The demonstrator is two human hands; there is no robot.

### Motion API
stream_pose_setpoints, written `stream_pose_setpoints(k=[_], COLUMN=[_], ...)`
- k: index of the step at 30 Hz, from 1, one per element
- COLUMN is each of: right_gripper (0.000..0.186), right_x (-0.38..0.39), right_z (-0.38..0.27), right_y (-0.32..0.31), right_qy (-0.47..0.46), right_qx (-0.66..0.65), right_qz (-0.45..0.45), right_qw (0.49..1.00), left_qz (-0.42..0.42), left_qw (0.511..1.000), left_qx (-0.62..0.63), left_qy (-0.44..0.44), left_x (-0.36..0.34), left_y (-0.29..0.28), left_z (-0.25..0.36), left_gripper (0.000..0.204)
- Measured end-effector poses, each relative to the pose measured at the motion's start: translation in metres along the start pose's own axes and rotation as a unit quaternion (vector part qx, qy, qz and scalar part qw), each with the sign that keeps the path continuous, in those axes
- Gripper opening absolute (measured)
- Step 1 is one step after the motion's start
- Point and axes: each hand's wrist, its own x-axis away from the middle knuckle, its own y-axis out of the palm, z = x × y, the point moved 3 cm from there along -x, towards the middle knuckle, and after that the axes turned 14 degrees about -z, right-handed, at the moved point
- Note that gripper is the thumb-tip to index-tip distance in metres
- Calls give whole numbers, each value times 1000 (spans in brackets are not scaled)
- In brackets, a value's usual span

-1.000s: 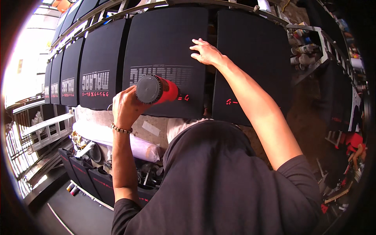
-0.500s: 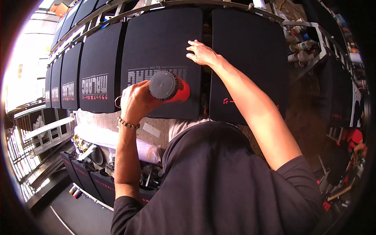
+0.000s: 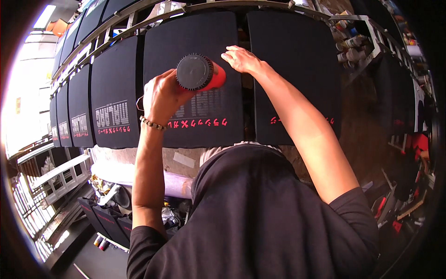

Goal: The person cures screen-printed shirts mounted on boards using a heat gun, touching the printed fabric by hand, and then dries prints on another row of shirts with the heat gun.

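Note:
My left hand [image 3: 160,95] is closed round what looks like a red hot-air gun [image 3: 217,76], its round, ribbed black end facing up. A thin loop sticks out beside that hand. Below the gun lies a black shirt [image 3: 190,35] stretched flat over a board, with a grey block print [image 3: 204,103] and a row of red characters under it. The gun hides part of the grey print. My right hand [image 3: 241,59] is open and holds nothing. Its fingers extend over the right edge of the same shirt; whether they touch the cloth I cannot tell.
Another black shirt [image 3: 292,46] on a board lies to the right, past a narrow gap. Several printed black shirts [image 3: 111,88] line up at the left. A metal rail [image 3: 213,5] runs along the far side. Containers [image 3: 350,44] stand at the far right. A pale roll [image 3: 172,185] lies below.
The hot-air gun in my left hand has moved farther away, uncovering the red characters. My right hand stays over the shirt's right edge, its fingers closer together. The view has shifted slightly.

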Motion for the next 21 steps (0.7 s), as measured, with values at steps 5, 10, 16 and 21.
stream_pose_setpoints(k=[5,10,16,21], right_gripper=[56,46,46,48], right_x=[5,7,7,5], right_z=[-10,-17,-32,-31], right_y=[-8,-5,-6,0], right_qy=[23,37,73,75], right_qx=[-1,87,90,121], right_qz=[11,9,19,34], right_qw=[1000,996,993,989], left_qz=[-35,-34,-13,-48], left_qw=[999,999,1000,998], left_qx=[-15,-6,-9,-16], left_qy=[30,27,-19,34], left_x=[-3,5,22,27], left_y=[-3,-13,-17,-12], left_z=[-9,-24,-45,-47], left_gripper=[32,34,37,36])
